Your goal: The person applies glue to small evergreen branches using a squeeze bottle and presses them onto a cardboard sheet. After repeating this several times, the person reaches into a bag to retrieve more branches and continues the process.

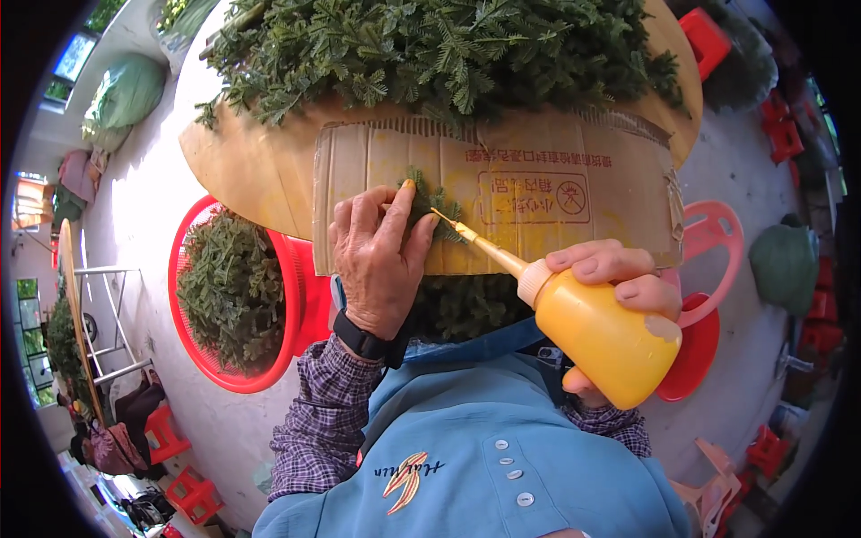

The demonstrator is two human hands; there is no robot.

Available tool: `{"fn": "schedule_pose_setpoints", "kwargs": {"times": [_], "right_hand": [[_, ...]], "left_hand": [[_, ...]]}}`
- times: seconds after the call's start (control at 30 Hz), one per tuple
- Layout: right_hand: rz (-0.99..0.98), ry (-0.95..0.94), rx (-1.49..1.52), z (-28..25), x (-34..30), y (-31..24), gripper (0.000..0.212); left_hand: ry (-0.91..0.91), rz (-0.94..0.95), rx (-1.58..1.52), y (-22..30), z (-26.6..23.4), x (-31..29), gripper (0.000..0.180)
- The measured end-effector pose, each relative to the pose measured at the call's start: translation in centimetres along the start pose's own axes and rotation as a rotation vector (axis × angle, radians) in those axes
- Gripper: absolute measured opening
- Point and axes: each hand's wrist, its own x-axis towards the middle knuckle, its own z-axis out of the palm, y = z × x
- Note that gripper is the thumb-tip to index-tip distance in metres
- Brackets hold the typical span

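My left hand rests on a flattened cardboard sheet and pinches a small green fir-like sprig between thumb and forefinger. A yellow squeeze bottle with a long, narrow nozzle is gripped in my right hand. The bottle leans so that its nozzle tip points left, at the sprig by my left fingertips; whether they touch I cannot tell. Yellow smears mark the cardboard and my left fingertip. What is inside the bottle cannot be seen.
Beyond the cardboard, a big heap of green sprigs covers much of the round wooden table. More sprigs fill a red basket at the left, and others lie below the cardboard. Red stools stand around on the floor.
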Motion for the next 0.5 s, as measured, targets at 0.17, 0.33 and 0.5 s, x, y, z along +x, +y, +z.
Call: {"fn": "schedule_pose_setpoints", "kwargs": {"times": [0.17, 0.33, 0.5], "right_hand": [[-0.017, -0.055, -0.109, 1.2, -0.1, 1.1, 0.062], [-0.032, -0.066, -0.127, 1.9, 0.2, 2.1, 0.063], [-0.020, -0.061, -0.141, 2.2, 0.1, 2.3, 0.062]], "left_hand": [[-0.033, -0.021, 0.017, -0.5, 0.2, -0.3, 0.042], [-0.031, -0.031, -0.009, -0.7, 0.4, -0.3, 0.042], [-0.032, -0.031, -0.038, -0.7, 0.4, -0.2, 0.043]]}}
